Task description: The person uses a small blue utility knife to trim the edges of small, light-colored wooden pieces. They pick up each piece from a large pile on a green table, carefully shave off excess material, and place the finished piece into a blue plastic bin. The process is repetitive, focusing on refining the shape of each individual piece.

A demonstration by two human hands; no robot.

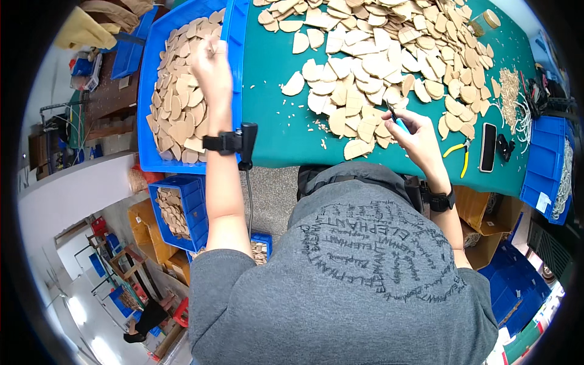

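Over the blue bin [233, 79] on the left, my left hand [213, 70] hangs with its fingers curled inward. What they hold, if anything, blends with the tan half-round pieces [176, 100] heaped in the bin. My right hand [415, 135] is closed around a slim blue-handled tool [400, 124] with a dark, narrow tip; its exact kind does not show. That tip points at the near side of a big pile of similar flat tan pieces [377, 67], which look like wood or cardboard, on the green table [267, 131].
Yellow-handled pliers [465, 159] and a phone [488, 148] lie right of my right hand. Beyond them are a heap of small scraps [510, 91] and a blue crate [543, 164]. A jar [485, 23] stands far right. Another blue bin [176, 210] of pieces sits below, left.
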